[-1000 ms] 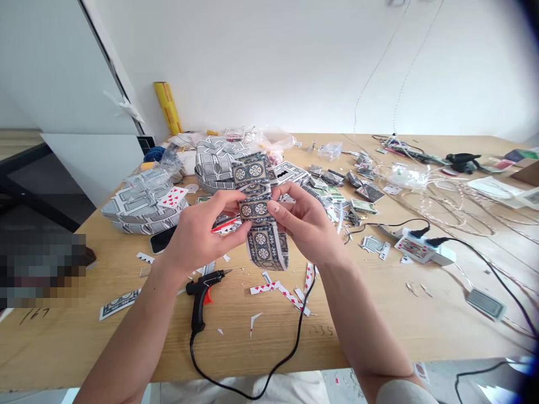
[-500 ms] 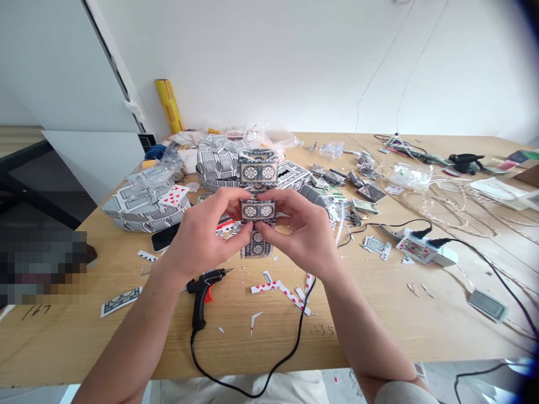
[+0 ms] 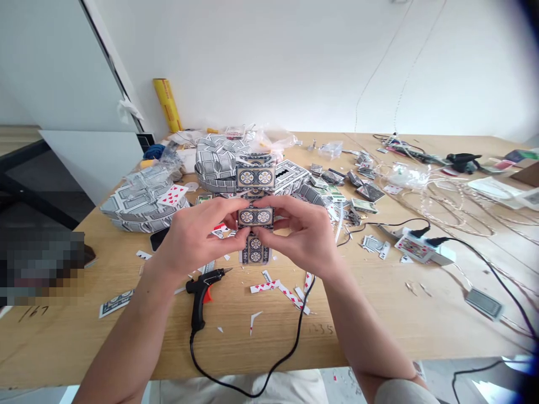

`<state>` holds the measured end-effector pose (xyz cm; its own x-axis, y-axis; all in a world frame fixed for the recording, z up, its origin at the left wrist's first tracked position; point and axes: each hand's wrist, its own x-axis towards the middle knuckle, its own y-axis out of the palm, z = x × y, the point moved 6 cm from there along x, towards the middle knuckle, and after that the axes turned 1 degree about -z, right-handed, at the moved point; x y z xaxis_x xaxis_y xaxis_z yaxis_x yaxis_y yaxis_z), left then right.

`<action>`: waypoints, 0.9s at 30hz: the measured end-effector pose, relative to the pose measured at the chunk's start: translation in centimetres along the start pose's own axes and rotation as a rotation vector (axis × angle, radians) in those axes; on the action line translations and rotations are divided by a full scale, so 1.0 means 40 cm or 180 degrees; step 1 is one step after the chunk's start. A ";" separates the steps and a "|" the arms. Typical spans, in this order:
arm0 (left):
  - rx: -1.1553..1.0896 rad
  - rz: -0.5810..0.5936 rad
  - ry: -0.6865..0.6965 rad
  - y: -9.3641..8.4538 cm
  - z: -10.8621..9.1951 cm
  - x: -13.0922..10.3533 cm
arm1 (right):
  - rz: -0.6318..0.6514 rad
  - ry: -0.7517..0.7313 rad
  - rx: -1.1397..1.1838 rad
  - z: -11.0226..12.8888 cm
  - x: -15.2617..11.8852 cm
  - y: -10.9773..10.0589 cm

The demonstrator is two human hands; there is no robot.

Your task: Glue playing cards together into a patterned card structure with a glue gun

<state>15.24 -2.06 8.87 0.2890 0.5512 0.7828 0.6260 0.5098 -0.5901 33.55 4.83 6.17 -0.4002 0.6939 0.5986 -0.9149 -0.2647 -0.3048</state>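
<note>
Between my hands, raised above the table, is an upright structure built of patterned playing cards (image 3: pixel 255 217), dark with pale round motifs. My left hand (image 3: pixel 202 235) pinches its left side at mid-height, thumb below and fingers above. On the opposite side my right hand (image 3: pixel 298 233) grips it the same way, with the two thumbs close together. Its upper block rises above my fingers and a narrower part hangs below them. Beneath, a black glue gun (image 3: pixel 202 297) with a red trigger lies on the table, near cut strips of playing card (image 3: pixel 280 289).
Rounded card-covered forms (image 3: pixel 145 199) stand at the left and back. A yellow roll (image 3: pixel 167 105) leans on the wall. Folded card pieces (image 3: pixel 368 191) lie scattered at right, near a power strip (image 3: pixel 444 255) and coiled wires (image 3: pixel 463 207). The glue gun's black cord (image 3: pixel 295 342) loops across the front edge.
Both hands and the card structure have sunk slightly, and the structure's top looks tilted a little differently. My grip on it stays the same.
</note>
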 end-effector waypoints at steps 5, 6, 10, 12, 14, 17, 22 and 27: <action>-0.0056 0.0009 0.0042 -0.003 -0.002 0.003 | -0.0016 -0.0178 -0.0043 0.013 0.000 -0.003; -0.0077 0.0013 0.0041 -0.002 -0.002 0.003 | -0.0031 -0.0227 -0.0071 0.017 0.000 -0.005; -0.0243 0.0069 -0.0081 0.002 0.003 0.005 | -0.0065 -0.0275 -0.0170 0.025 0.001 -0.011; -0.0366 0.0082 -0.0176 0.003 0.007 0.005 | -0.0038 -0.0181 -0.0159 0.026 0.002 -0.013; -0.0484 0.0098 -0.0297 0.004 0.013 0.004 | 0.0047 -0.0069 -0.0118 0.026 0.002 -0.013; -0.0618 0.0088 -0.0433 0.004 0.022 0.001 | 0.0255 0.0073 -0.0006 0.025 0.004 -0.013; -0.0758 0.0163 -0.0591 0.016 0.031 0.000 | 0.0344 0.0113 0.0039 0.021 0.008 -0.019; -0.0873 0.0197 -0.0650 0.018 0.027 0.000 | 0.0331 0.0070 0.0147 0.018 0.008 -0.016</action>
<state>14.90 -0.97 8.24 0.1990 0.7105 0.6750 0.7912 0.2899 -0.5385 33.97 4.72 7.09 -0.4924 0.6755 0.5489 -0.8701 -0.3663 -0.3297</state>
